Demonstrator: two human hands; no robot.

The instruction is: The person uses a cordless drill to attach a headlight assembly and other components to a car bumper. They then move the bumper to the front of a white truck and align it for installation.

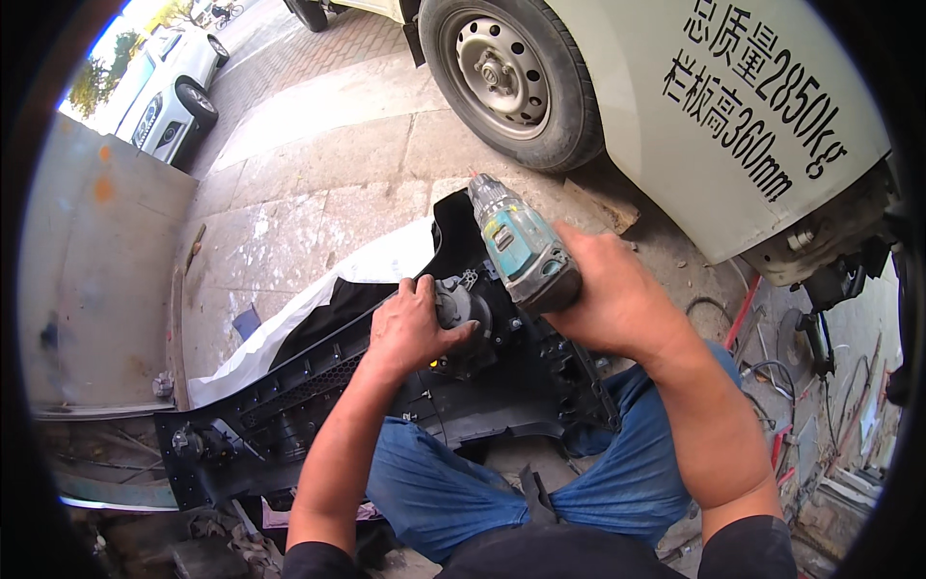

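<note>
A teal and black cordless drill [526, 251] is held up in my right hand [612, 294], its bit pointing up and away to the left. My fingers wrap its grip, most of which is hidden. With fingers and thumb curled round it, my left hand [415, 328] grips a round grey and black lamp housing [458, 304]. That housing sits on the back of a long black plastic car bumper [492, 415], which lies in front of my knees. The drill hangs above and to the right of the lamp housing, apart from it.
A white vehicle's wheel [492, 77] and side panel [646, 125] stand at the far right. White sheeting [386, 256] lies under the bumper. A metal panel [106, 280] rises on the left. Cables and scrap lie at right, and a white car [159, 87] is parked far left.
</note>
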